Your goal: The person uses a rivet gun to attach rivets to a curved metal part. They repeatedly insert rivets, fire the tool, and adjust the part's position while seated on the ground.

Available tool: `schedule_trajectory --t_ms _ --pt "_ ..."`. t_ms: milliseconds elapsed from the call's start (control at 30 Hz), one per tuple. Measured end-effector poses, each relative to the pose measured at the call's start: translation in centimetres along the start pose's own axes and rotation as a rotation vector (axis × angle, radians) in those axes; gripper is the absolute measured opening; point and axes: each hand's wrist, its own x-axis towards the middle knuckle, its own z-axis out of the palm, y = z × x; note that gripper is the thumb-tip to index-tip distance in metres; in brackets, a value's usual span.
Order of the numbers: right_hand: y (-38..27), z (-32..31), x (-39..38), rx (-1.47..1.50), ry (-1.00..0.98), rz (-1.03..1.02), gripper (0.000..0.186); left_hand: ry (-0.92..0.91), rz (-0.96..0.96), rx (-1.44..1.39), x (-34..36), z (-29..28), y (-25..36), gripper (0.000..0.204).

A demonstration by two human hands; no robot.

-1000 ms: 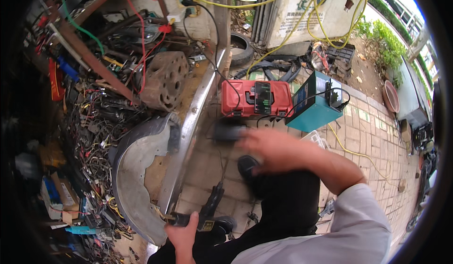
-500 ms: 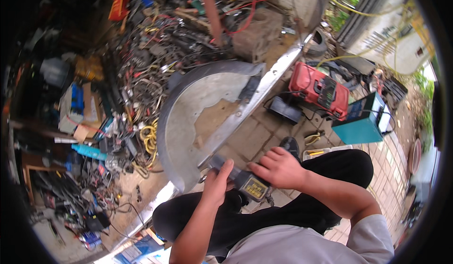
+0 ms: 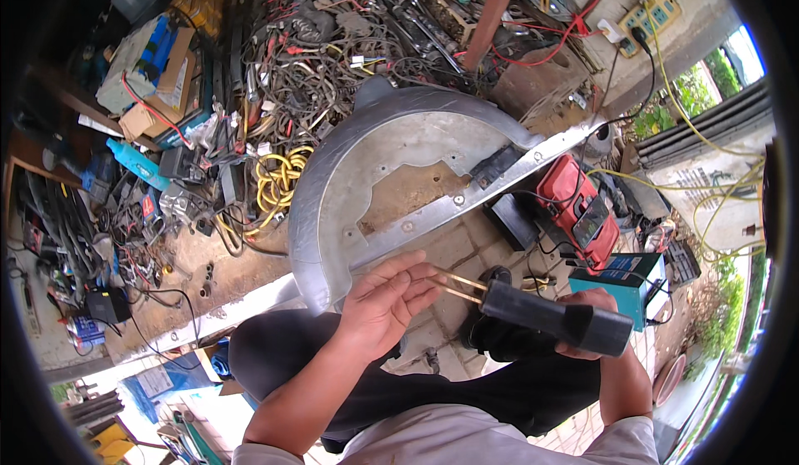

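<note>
My right hand (image 3: 594, 299) is wrapped round the wide end of a black handheld tool with two brass prongs (image 3: 533, 309). The prongs point left, toward my left hand (image 3: 384, 297). At the prong tips its thumb and fingers come together in a pinch; what lies between them is too small to make out. Just beyond that hand, a curved grey plastic fender-like part (image 3: 312, 207) lies across the bench edge. A small black block (image 3: 496, 166) sits near its right end.
A metal strip (image 3: 458, 201) edges the bench. Tangled cables and tools (image 3: 308, 74) cover its far side, with a coiled yellow cord (image 3: 279, 184) at left. On the paving at right stand a red case-like device (image 3: 574, 207) and a teal box (image 3: 641, 278). Wires run between them.
The black tool has moved right, away from the fender part, and now points left in my right hand. My left hand has left the tool's body for its prong tips. The view has shifted.
</note>
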Motion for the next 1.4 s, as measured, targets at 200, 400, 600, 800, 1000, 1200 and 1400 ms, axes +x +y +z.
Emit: schedule_trajectory --t_ms 200,400,600,800,1000,1200,1400 --pt "1.6 0.1 1.2 0.185 -0.049 -0.038 0.045 -0.033 -0.037 0.034 -0.9 1.3 1.3 0.035" --pt "2.0 -0.4 1.2 0.277 -0.047 -0.035 0.044 -0.072 -0.198 0.021 -1.2 1.3 1.9 0.035" --pt "2.6 -0.7 0.6 0.290 -0.058 -0.051 0.045 -0.025 -0.188 0.010 -1.2 1.2 2.0 0.034" --pt "2.8 -0.9 0.3 0.315 -0.084 -0.039 0.041 -0.062 -0.206 0.001 -1.3 1.3 2.1 0.034" --pt "2.7 -0.9 0.2 0.353 -0.075 -0.029 0.039 -0.071 -0.219 0.019 -1.2 1.3 2.2 0.033" --pt "2.8 -1.0 0.1 0.298 -0.085 -0.035 0.039 -0.107 -0.268 0.051 -1.3 1.2 2.2 0.034" --pt "2.7 -1.0 0.2 0.367 -0.075 -0.023 0.039 -0.066 -0.298 0.144 -1.4 1.5 2.5 0.036"
